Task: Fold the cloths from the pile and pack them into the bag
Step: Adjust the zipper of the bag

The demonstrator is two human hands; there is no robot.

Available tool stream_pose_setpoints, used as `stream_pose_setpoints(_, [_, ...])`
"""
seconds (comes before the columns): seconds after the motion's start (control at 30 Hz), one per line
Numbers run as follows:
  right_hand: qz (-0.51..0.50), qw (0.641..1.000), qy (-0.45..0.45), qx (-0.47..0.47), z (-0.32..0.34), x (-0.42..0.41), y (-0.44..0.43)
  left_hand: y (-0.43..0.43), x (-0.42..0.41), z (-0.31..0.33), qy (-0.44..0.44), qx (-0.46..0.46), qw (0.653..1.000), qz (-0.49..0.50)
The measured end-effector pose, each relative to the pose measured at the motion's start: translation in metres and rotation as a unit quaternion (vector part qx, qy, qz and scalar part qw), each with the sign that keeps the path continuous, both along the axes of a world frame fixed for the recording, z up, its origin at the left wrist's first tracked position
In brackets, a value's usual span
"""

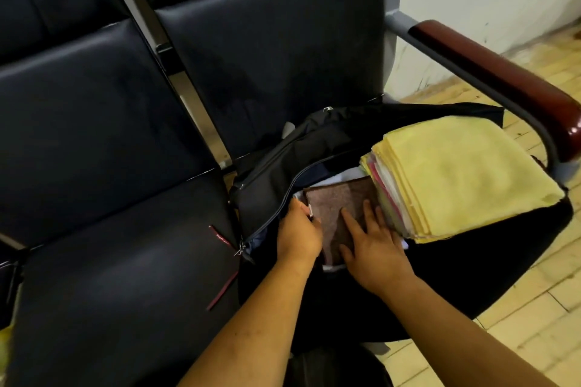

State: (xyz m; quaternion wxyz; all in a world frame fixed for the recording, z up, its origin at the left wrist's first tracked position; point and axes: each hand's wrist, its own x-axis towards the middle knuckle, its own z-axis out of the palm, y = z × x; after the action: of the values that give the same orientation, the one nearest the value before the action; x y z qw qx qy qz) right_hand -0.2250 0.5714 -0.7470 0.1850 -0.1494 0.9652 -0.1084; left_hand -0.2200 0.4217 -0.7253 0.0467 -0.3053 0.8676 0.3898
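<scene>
Head view: black bag (267,195) lying unzipped on the right chair (276,56). In its mouth, a folded brown cloth (330,201). Left hand (298,231) curled round the bag's left rim; right hand (372,248) flat, fingers straight, pressing on the cloth. Just right, pile (456,173) of cloths, yellow on top, resting on the bag.

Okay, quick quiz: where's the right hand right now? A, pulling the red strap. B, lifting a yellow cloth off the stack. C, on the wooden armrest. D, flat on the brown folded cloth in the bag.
D: the right hand lies with fingers straight on the brown folded cloth inside the open bag, while the left hand holds the bag's edge.
</scene>
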Motion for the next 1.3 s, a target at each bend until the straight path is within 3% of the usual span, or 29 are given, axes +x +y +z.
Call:
stream_pose_setpoints(0.1, [-0.007, 0.999, 0.019, -0.034, 0.004, -0.008, -0.004, 0.002, 0.005, 0.006, 0.075, -0.090, 0.991, -0.062])
stream_pose_setpoints(0.17, [-0.006, 0.996, 0.026, -0.083, 0.002, -0.016, -0.009, 0.005, 0.002, 0.012, 0.131, -0.141, 0.966, -0.174])
stream_pose_setpoints(0.2, [0.002, 0.996, 0.016, -0.092, -0.001, -0.020, -0.010, 0.005, 0.000, 0.012, 0.118, -0.161, 0.948, -0.248])
stream_pose_setpoints(0.27, [0.043, 0.997, -0.007, -0.070, -0.008, -0.028, -0.009, -0.001, -0.006, 0.010, 0.004, -0.174, 0.909, -0.380])
stream_pose_setpoints(0.33, [0.085, 0.995, -0.028, -0.053, -0.014, -0.036, -0.001, -0.013, -0.006, 0.001, -0.106, -0.165, 0.882, -0.429])
stream_pose_setpoints(0.63, [0.139, 0.986, -0.048, -0.078, -0.025, -0.052, 0.016, -0.003, 0.006, -0.012, -0.151, -0.207, 0.881, -0.399])
stream_pose_setpoints(0.73, [0.074, 0.983, -0.056, -0.158, -0.008, -0.045, 0.006, -0.011, 0.012, 0.005, -0.109, -0.137, 0.905, -0.388])
stream_pose_setpoints(0.87, [-0.058, 0.950, 0.062, -0.301, 0.024, -0.022, -0.014, -0.018, 0.035, 0.039, 0.003, -0.021, 0.949, -0.315])
stream_pose_setpoints(0.97, [-0.103, 0.927, 0.064, -0.356, 0.058, -0.002, -0.040, -0.035, 0.060, 0.064, 0.040, -0.007, 0.955, -0.294])
stream_pose_setpoints(1.13, [-0.058, 0.911, 0.078, -0.401, 0.097, 0.039, -0.091, -0.080, 0.120, 0.101, 0.100, 0.019, 0.968, -0.229])
stream_pose_setpoints(1.3, [0.016, 0.913, 0.007, -0.408, 0.123, 0.099, -0.156, -0.143, 0.182, 0.126, 0.090, 0.000, 0.981, -0.173])
